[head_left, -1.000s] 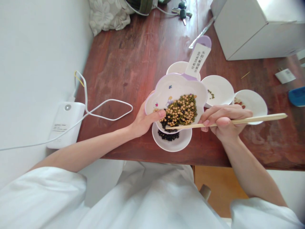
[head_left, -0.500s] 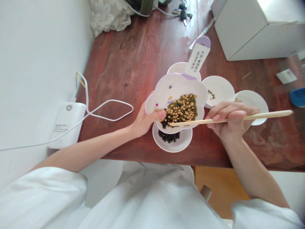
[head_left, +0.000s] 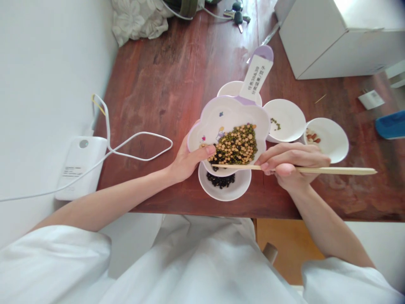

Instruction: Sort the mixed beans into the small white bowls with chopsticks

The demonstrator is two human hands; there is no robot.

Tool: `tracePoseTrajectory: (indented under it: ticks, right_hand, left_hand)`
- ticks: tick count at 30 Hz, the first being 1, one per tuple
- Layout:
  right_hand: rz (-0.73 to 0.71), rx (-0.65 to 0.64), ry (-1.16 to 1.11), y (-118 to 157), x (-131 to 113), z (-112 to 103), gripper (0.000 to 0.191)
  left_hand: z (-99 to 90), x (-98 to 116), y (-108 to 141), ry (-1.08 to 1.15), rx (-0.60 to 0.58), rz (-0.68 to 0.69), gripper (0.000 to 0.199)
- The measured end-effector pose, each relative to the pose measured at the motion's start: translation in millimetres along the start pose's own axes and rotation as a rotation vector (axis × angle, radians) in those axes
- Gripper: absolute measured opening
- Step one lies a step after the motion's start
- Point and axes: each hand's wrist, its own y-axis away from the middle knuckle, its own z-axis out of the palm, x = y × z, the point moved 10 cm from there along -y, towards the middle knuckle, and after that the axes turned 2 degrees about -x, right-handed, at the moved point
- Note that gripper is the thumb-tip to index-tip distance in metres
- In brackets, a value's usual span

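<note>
My left hand [head_left: 190, 158] grips the left rim of a flower-shaped white and purple bowl [head_left: 234, 110], thumb inside. Mixed beans [head_left: 242, 143], green, yellow and black, lie in its lower right part. My right hand [head_left: 294, 162] is closed around wooden chopsticks [head_left: 341, 170]; their tips are at the bowl's near edge among dark beans. Partly under the bowl, a white bowl [head_left: 226, 194] holds black beans [head_left: 220, 180]. To the right, one white bowl [head_left: 291, 118] has a few green beans [head_left: 276, 123], another [head_left: 335, 141] has brown nuts [head_left: 313, 137].
Behind the held bowl, another white bowl [head_left: 229, 87] is partly hidden. A white box [head_left: 335, 50] stands at the back right, keys [head_left: 238, 17] at the back. On the left lie a power bank [head_left: 82, 166] and its cable [head_left: 142, 133]. A blue object [head_left: 390, 125] is far right.
My right hand and the chopsticks have moved left and slightly down, and the tips now sit further left along the bowl's near edge. The whole view has shifted slightly, uncovering the brown nuts.
</note>
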Motion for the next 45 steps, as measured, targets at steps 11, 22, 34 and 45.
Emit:
tracePoseTrajectory:
  ticks: [11,22,34,45]
  right_hand:
    - [0.074,0.003,-0.109,-3.5,5.9,3.2,0.033]
    - [0.203,0.015,-0.238,1.7,22.4,0.8,0.034]
    - [0.168,0.136,-0.176,-2.9,15.5,-7.8,0.033]
    - [0.081,0.069,0.01,-0.1,3.6,-7.2,0.034]
  left_hand:
    - [-1.5,-0.9,0.5,-0.006,0.014,-0.004,0.076]
    - [-2.9,-1.7,1.0,-0.015,0.025,-0.016,0.088]
    - [-2.3,-1.6,1.6,-0.005,0.026,-0.017,0.083]
    - [-3.3,-3.1,2.0,-0.033,-0.015,-0.001,0.08]
